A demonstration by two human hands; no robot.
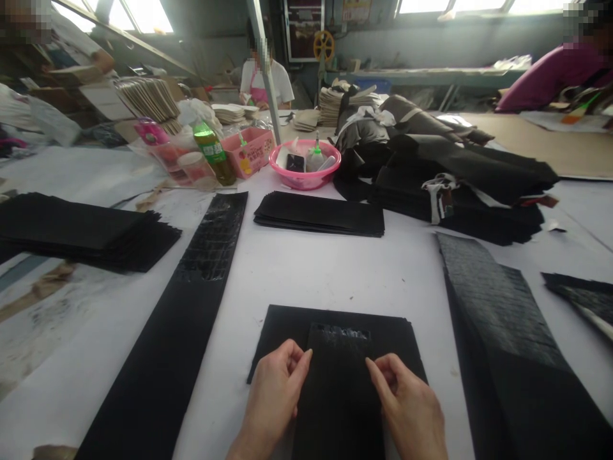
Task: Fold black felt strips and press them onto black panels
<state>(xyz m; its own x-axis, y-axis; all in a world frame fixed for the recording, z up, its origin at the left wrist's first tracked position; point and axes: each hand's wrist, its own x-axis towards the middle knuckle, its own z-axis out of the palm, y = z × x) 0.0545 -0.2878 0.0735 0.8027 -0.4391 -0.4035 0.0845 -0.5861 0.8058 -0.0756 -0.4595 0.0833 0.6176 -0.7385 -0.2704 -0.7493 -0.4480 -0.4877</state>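
Observation:
My left hand and my right hand pinch the two side edges of a narrow black strip of sheet material. A shiny, wet-looking band, perhaps glue, crosses the strip's far end. Beneath it lies a wider black rectangular sheet, flat on the white table. Left of my hands runs a long black strip with a glossy patch near its far end. To the right, overlapping black pieces carry a greyish streaked area.
A stack of black pieces lies ahead, with another stack at left. Behind stand a pink basin holding a phone and bottles, a green-labelled bottle and a pink box. A dark material pile sits right. Several people are around.

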